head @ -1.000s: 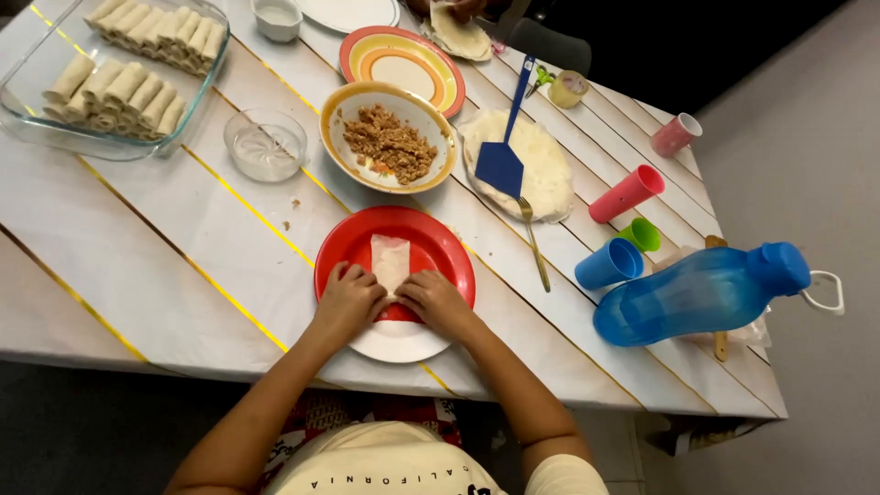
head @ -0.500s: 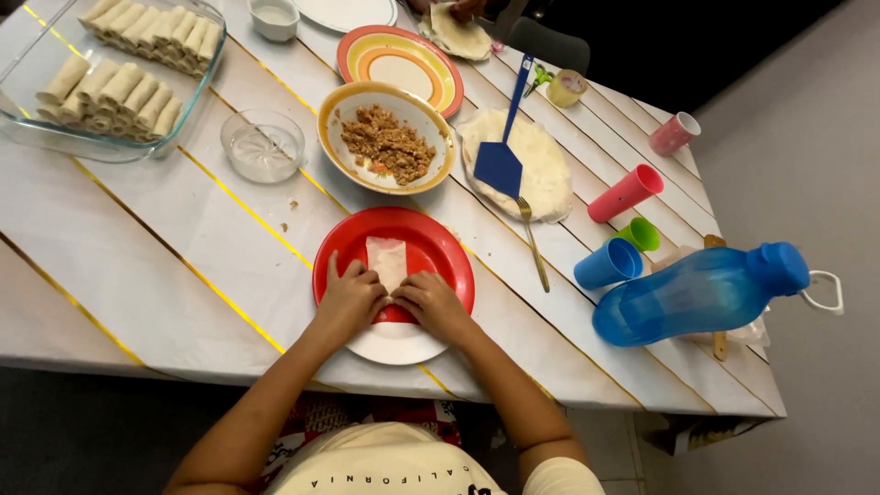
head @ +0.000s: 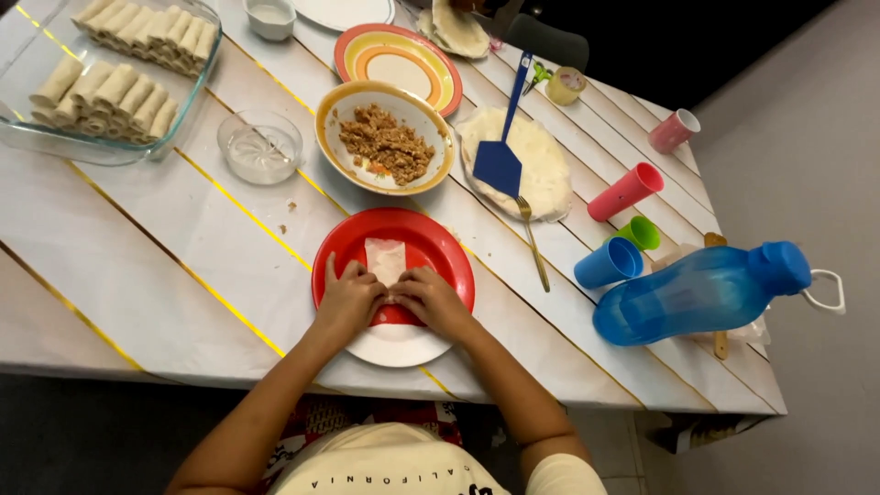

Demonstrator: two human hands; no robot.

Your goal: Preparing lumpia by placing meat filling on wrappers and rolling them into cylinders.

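A white pastry wrapper (head: 386, 259) lies on a red plate (head: 438, 255) near the table's front edge. My left hand (head: 349, 298) and my right hand (head: 431, 301) meet at the wrapper's near end, fingers curled over it and pressing it. The far end of the wrapper sticks out flat beyond my fingertips. A white plate (head: 399, 345) shows under the red one. Just beyond stands a yellow-rimmed bowl of brown minced filling (head: 386, 143).
A glass dish (head: 18, 135) holding several rolled pastries sits far left. A small glass bowl (head: 260, 147), a striped plate (head: 398, 60), a stack of wrappers (head: 543, 170) with a blue spatula (head: 500, 158) and fork (head: 533, 242), coloured cups (head: 609, 262) and a blue bottle (head: 698, 292) fill the right.
My hands have stayed on the wrapper's near end, fingers drawn a little closer together. Nothing else has moved.
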